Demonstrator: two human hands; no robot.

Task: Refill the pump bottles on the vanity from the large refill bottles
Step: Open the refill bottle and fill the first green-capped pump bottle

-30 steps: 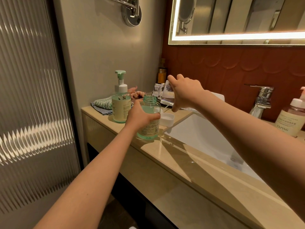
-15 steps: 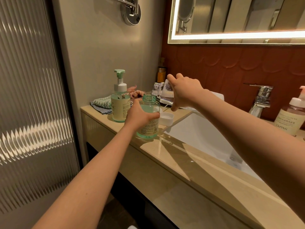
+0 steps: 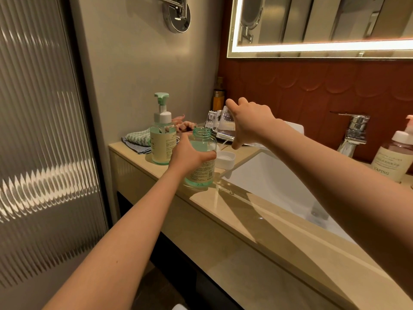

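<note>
Head view, the only one I have. My left hand grips the open green bottle round its middle, thumb across the near side, fingers curled behind. The bottle stands upright on the vanity counter, near the front edge and just left of the sink basin. Its threaded neck is bare, with no pump fitted. My right hand is raised behind and to the right of that neck, fingers curled onto a clear container. I cannot tell whether this is a pouch or a glass, and I see no stream. A white cap lies on the counter just right of the bottle.

I judge this to be the pour. To do it well, I would bring the container's lip right over the neck before tipping further. I would then tip slowly and stop short of the threads, so the pump tube has room. The left hand should press the bottle down onto the counter, since the basin edge is just beside it.

As for writing, the pink-capped bottle at the far right reads "YAPING" low on its cream label, and the finer lines above are too small. The green-headed pump bottle and the open bottle carry small print that I cannot read.
</note>
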